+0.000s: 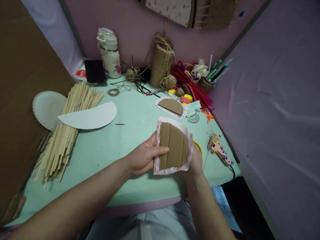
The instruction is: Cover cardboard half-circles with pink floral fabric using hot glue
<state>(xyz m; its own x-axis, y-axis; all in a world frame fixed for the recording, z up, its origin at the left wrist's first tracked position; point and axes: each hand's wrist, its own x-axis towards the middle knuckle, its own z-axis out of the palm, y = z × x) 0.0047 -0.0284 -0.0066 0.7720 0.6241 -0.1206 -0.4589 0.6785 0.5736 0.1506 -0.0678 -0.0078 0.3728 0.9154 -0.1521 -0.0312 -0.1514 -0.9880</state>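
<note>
Lying at the left, a plate [45, 106] sits beside a heap of sticks [60, 146], with a white card [93, 117] resting partly across them; a bottle [111, 58] stands farther back. Toward the middle, the left hand [145, 155] pinches the near-left edge of a panel [173, 146], thumb on its bare cardboard, fingers behind. This panel is tilted up at the near side of the table [135, 131], its cloth border standing out all round the cardboard. Beyond it are the twine [162, 63] and a second panel [172, 105], also edged with cloth. To the right, the right hand [196, 161] supports the panel's right edge; its fingers are hidden, so I cannot tell how closed it is. The step looks like handling or checking that border. Working the border next would call for one hand steadying the panel, the other freed. A glue gun [220, 150] lies farther right, untouched.
</note>
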